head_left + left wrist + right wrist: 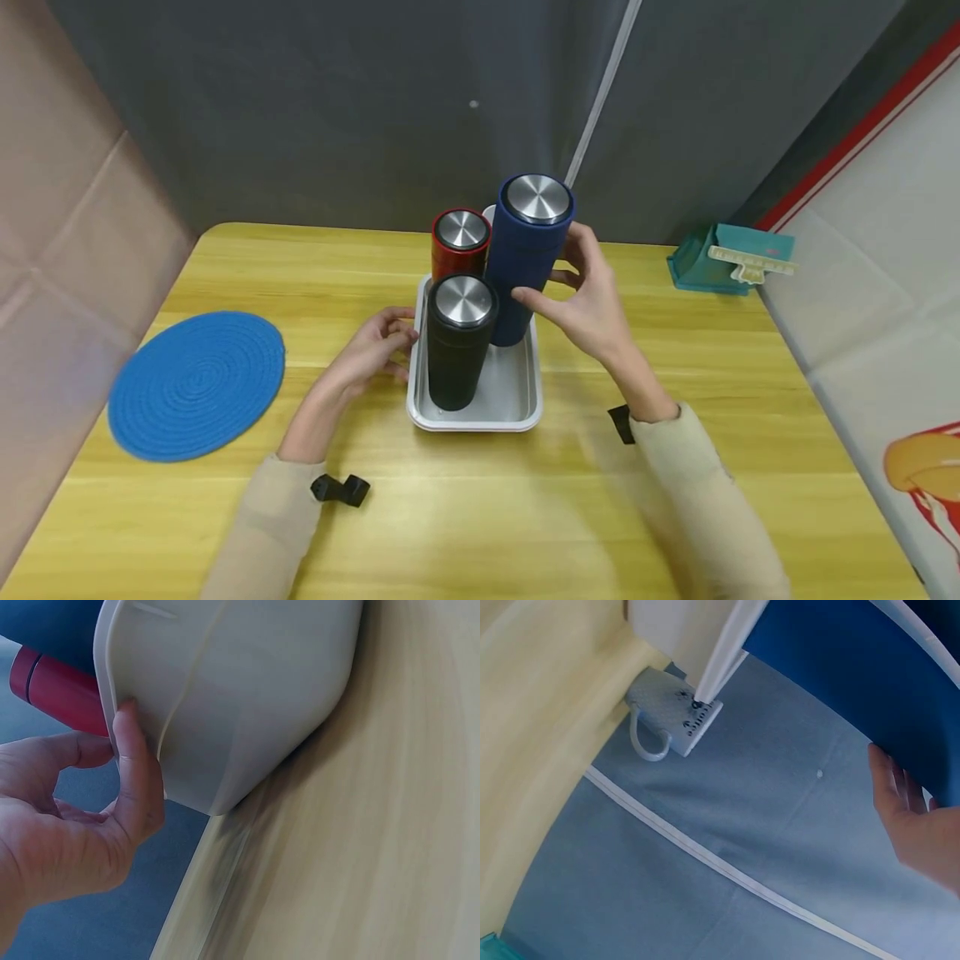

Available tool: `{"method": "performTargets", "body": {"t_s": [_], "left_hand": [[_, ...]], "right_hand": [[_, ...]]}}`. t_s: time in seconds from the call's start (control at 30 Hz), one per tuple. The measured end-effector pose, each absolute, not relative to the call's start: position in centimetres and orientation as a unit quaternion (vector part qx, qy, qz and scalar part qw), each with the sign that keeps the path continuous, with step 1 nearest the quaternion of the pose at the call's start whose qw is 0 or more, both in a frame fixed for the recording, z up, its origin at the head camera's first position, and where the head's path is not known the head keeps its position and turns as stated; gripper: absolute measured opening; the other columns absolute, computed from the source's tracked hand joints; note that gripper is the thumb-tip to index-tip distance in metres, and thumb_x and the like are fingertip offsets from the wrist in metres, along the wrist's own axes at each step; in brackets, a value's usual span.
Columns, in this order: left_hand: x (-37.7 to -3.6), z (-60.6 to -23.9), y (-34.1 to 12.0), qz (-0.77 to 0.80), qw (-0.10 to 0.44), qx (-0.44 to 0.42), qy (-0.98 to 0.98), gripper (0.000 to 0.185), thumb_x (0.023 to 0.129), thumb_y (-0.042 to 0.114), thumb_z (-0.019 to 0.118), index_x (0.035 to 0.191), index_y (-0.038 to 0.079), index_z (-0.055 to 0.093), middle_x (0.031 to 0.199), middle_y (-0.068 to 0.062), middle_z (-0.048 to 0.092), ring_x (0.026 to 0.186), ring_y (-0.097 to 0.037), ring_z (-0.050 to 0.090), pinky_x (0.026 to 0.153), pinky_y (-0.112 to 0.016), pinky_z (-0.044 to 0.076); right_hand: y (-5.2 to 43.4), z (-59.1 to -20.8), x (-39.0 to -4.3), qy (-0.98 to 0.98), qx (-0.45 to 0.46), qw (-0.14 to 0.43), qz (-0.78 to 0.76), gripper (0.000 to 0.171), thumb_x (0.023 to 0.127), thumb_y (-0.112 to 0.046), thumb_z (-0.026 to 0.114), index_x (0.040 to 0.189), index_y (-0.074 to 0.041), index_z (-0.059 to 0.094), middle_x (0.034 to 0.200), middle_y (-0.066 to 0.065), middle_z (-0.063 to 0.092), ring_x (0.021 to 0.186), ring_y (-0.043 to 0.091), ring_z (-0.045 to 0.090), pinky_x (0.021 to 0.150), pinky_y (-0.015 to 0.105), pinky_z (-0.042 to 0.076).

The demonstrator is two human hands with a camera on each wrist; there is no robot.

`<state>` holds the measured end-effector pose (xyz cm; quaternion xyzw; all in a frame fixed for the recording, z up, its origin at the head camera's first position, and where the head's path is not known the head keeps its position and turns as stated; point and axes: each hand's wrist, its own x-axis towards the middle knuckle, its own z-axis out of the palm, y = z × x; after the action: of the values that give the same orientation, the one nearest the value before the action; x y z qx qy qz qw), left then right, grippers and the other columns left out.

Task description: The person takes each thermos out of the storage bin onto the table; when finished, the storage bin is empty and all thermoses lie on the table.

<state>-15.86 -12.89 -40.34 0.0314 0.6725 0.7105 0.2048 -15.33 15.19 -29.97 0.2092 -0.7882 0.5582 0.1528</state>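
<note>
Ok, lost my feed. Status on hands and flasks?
Right hand grips blue flask. Left hand steadies white tray. Black flask, red flask crowd alongside.

Round blue woven mat [197,384] at table's left, teal box [730,257] — far right corner, grey backdrop [337,100]
</note>
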Motion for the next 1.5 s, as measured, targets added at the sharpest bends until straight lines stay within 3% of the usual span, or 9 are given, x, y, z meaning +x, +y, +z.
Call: {"method": "performTargets", "body": {"t_s": [0.5, 0.9, 1.2, 1.5], "left_hand": [[-15.8, -40.3, -13.5, 0.698, 0.211, 0.037, 0.683, 0.046, 0.096, 0.001, 0.046, 0.14, -0.004, 0.033, 0.105, -0.016, 0.05, 0.081, -0.023, 0.057, 0.057, -0.032, 0.059], [-15.6, -40.4, -13.7, 0.705, 0.211, 0.031, 0.676, 0.044, 0.096, 0.0, 0.047, 0.137, -0.003, 0.033, 0.1, -0.014, 0.053, 0.079, -0.025, 0.058, 0.055, -0.034, 0.059], [-15.5, -40.4, -13.7, 0.709, 0.211, 0.029, 0.673, 0.046, 0.095, -0.001, 0.048, 0.137, -0.004, 0.031, 0.101, -0.015, 0.052, 0.077, -0.023, 0.058, 0.054, -0.033, 0.059], [-15.5, -40.5, -13.5, 0.715, 0.206, 0.03, 0.668, 0.045, 0.095, -0.001, 0.048, 0.137, -0.004, 0.031, 0.101, -0.014, 0.052, 0.077, -0.022, 0.057, 0.051, -0.03, 0.057]], "right_hand": [[17.6, -28.9, -16.0, -0.78, 0.201, 0.177, 0.566, 0.071, 0.073, 0.006, 0.079, 0.135, -0.002, 0.045, 0.124, 0.005, 0.056, 0.104, 0.021, 0.057, 0.084, 0.027, 0.055], [19.8, -28.8, -16.3, -0.782, 0.186, 0.188, 0.565, 0.07, 0.074, 0.006, 0.078, 0.135, -0.007, 0.047, 0.122, 0.002, 0.057, 0.103, 0.021, 0.058, 0.083, 0.024, 0.054], [22.3, -30.1, -17.4, -0.791, 0.162, 0.173, 0.564, 0.07, 0.076, 0.004, 0.076, 0.137, -0.01, 0.045, 0.125, 0.009, 0.055, 0.107, 0.02, 0.056, 0.084, 0.022, 0.053], [21.4, -32.7, -17.5, -0.788, 0.147, 0.143, 0.581, 0.067, 0.076, 0.009, 0.074, 0.135, 0.0, 0.043, 0.123, 0.012, 0.055, 0.105, 0.016, 0.056, 0.086, 0.025, 0.054]]}}
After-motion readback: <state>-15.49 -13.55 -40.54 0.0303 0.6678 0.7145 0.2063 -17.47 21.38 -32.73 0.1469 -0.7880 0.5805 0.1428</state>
